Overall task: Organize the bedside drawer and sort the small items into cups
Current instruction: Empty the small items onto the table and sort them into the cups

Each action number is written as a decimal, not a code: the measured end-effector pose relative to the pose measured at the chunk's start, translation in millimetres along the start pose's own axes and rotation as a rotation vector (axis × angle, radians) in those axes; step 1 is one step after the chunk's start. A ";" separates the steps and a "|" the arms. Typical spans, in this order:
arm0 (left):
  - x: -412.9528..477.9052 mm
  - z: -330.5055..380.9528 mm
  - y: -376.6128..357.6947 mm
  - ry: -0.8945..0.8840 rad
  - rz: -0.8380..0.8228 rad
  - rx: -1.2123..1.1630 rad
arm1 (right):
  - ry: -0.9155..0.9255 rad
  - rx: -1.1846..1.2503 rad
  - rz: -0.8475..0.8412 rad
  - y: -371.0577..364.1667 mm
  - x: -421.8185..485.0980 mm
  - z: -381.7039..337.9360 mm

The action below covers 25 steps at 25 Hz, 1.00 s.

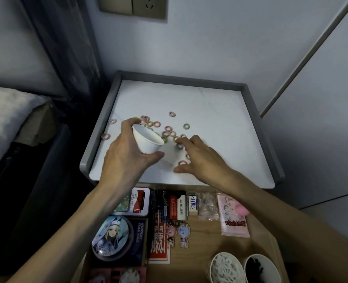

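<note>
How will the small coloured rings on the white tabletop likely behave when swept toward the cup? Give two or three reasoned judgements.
The coloured rings look small and thin, so they are probably light and easily scattered. Most lie flat on the smooth tabletop, so they should slide rather than roll. The raised edge would likely stop strays.

Tan wall socket plate [132, 7], white quilted bedding [3, 119] at left, pale grey wall [220, 48] behind
</note>
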State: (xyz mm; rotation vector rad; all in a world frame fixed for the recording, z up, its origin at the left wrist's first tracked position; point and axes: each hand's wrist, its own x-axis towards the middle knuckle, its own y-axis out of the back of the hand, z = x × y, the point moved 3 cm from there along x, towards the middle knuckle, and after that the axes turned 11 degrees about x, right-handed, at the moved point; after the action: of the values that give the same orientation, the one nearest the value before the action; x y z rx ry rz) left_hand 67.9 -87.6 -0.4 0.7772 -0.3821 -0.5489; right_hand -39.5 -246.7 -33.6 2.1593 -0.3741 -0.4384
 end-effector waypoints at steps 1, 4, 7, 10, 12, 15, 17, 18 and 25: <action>-0.7 0.6 -0.2 -0.005 -0.002 0.007 | 0.016 0.020 0.022 -1.0 2.7 -1.3; -1.7 -0.3 -1.5 -0.015 -0.014 0.018 | 0.042 0.085 0.078 -2.1 11.0 1.8; -0.8 -2.1 -1.9 -0.016 -0.023 0.030 | 0.067 0.103 0.126 0.0 16.7 8.0; -0.7 -1.3 -5.3 -0.032 -0.045 0.075 | 0.064 -0.069 0.097 4.3 18.8 9.5; -2.4 1.2 -9.4 -0.054 -0.072 0.104 | 0.051 -0.207 0.037 6.2 20.8 9.3; -5.0 8.7 -17.0 -0.096 -0.124 0.101 | -0.020 -0.044 -0.008 13.8 17.4 8.2; -5.4 12.4 -20.4 -0.111 -0.147 0.080 | -0.091 0.322 0.057 27.6 11.0 3.1; -4.4 12.8 -20.3 -0.113 -0.150 0.067 | -0.078 0.499 0.077 35.3 8.6 -4.9; -3.3 13.7 -10.2 -0.093 -0.131 -0.045 | 0.170 0.403 -0.274 51.0 17.2 -81.3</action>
State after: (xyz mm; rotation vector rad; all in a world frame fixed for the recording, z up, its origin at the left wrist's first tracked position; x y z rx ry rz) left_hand 54.9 -99.2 0.6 0.7386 -0.4051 -0.7164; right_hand 6.0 -225.4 50.0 2.6345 -0.0712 -0.3476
